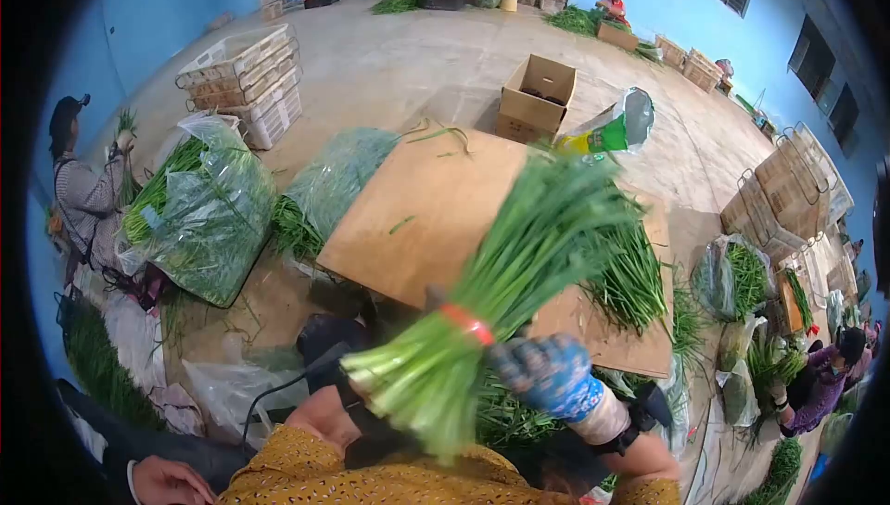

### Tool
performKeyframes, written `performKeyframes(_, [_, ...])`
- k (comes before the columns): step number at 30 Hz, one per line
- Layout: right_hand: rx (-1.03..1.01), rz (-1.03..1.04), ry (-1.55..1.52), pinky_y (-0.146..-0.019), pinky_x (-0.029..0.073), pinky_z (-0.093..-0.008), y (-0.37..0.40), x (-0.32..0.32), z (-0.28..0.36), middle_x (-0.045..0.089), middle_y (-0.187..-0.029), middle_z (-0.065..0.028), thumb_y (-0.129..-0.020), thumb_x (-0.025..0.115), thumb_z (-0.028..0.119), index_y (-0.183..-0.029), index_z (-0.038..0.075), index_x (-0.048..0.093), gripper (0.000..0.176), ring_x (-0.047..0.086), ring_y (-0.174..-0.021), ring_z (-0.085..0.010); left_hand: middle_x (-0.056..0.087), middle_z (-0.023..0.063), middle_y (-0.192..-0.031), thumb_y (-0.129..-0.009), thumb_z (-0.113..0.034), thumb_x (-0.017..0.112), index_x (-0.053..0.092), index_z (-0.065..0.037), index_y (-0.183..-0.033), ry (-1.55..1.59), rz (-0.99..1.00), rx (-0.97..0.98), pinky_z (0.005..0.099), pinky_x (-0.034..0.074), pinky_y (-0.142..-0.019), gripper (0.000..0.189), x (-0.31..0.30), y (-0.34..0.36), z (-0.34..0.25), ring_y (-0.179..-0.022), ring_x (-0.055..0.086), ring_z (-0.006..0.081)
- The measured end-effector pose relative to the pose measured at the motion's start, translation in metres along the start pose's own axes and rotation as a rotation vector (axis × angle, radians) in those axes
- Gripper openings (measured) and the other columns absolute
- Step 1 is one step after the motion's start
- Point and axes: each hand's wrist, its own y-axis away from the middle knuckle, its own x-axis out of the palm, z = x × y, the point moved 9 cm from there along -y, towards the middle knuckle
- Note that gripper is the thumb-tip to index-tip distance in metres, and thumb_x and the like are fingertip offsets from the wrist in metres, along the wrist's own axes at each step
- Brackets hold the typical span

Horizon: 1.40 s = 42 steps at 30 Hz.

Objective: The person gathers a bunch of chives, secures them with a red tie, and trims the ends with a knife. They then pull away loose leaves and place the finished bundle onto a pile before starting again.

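Chive bunch (519, 264) held up mid-frame above cardboard sheet (417, 217). Tied near cut end with orange band (466, 322), leaf tips fanned up-right, blurred.

Far left: co-worker (83, 194) in striped top, a few stalks in raised hand. Then bagged greens (209, 204) leaning near stacked white crates (243, 78). Second bag (329, 180) against sheet's left edge.

Bottom left: bare hand in dark sleeve (171, 482), well apart from bunch, owner unclear.

Left hand hidden behind cut stems, only wrist strap (357, 403) and forearm visible. Fingers: cannot tell.

Open carton (536, 97) on floor behind sheet.

Right hand (547, 375) in blue patterned glove, fingers curled round stems just past band.

Loose chives (635, 282) lying on sheet's right side. Wire crates (788, 194) and crouched co-worker (820, 380) far right.

Judged step: banded, finished bunch in hand, in the air, not yet set down. Any set-down would call for a bare patch of sheet left of loose chives, plus a firm hold near band to keep stems together.
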Motion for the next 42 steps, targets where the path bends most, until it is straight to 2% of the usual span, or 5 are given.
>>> performKeyframes(9, [1.293,0.144,-1.501,-0.054,0.04,-0.0223,0.096,0.12,-0.087,0.058,-0.067,0.0012,-0.084,0.065,0.022,-0.083,0.004,0.064,0.017,0.048,-0.06,-0.0065,0.056,0.0091,-0.121,-0.09,-0.015,0.056,0.05,-0.002,-0.124,-1.299,0.006,0.147,0.0318,0.041,-0.097,0.036,0.009,-0.002,-0.022,-0.11,0.052,0.0163])
performKeyframes(24, [0.842,-0.19,-0.354,-0.063,0.05,-0.0438,-0.065,0.064,-0.214,0.063,-0.07,-0.0163,-0.068,0.064,0.019,-0.07,0.007,0.066,0.012,0.063,-0.07,-0.0357,0.036,0.0155,-0.142,-0.08,-0.007,0.06,0.036,0.001,-0.136,-1.255,-0.224,0.199,0.0447,0.033,-0.105,0.061,-0.062,-0.056,-0.07,-0.128,0.038,0.0319])
performKeyframes(27, [0.761,-0.183,-0.301,-0.06,0.049,-0.0428,-0.081,0.021,-0.208,0.062,-0.068,-0.0132,-0.069,0.063,0.015,-0.069,0.009,0.064,0.006,0.063,-0.07,-0.0336,0.032,0.0174,-0.144,-0.074,-0.003,0.06,0.033,0.003,-0.138,-2.309,-0.231,0.476,0.0449,0.031,-0.107,0.069,0.02,-0.03,-0.081,-0.132,0.034,0.0346])
performKeyframes(31, [0.294,-0.314,-0.221,-0.055,0.046,-0.0406,-0.068,-0.019,-0.154,0.059,-0.068,-0.0095,-0.072,0.061,0.015,-0.073,0.011,0.061,0.005,0.061,-0.066,-0.03,0.037,0.0175,-0.14,-0.084,-0.042,0.06,0.033,0.003,-0.137,-0.443,-0.287,0.081,0.0543,0.035,-0.101,0.075,-0.015,-0.018,-0.069,-0.124,0.042,0.0384])
performKeyframes(42, [0.727,-0.459,-1.18,-0.063,0.048,-0.0334,0.029,0.078,-0.055,0.061,-0.074,-0.0116,-0.08,0.063,0.016,-0.086,0.003,0.061,0.014,0.06,-0.069,-0.0228,0.046,0.0161,-0.132,-0.085,-0.054,0.053,0.033,0.0,-0.137,-0.228,0.012,0.089,0.0563,0.038,-0.097,0.077,-0.009,-0.007,0.02,-0.114,0.048,0.0363])
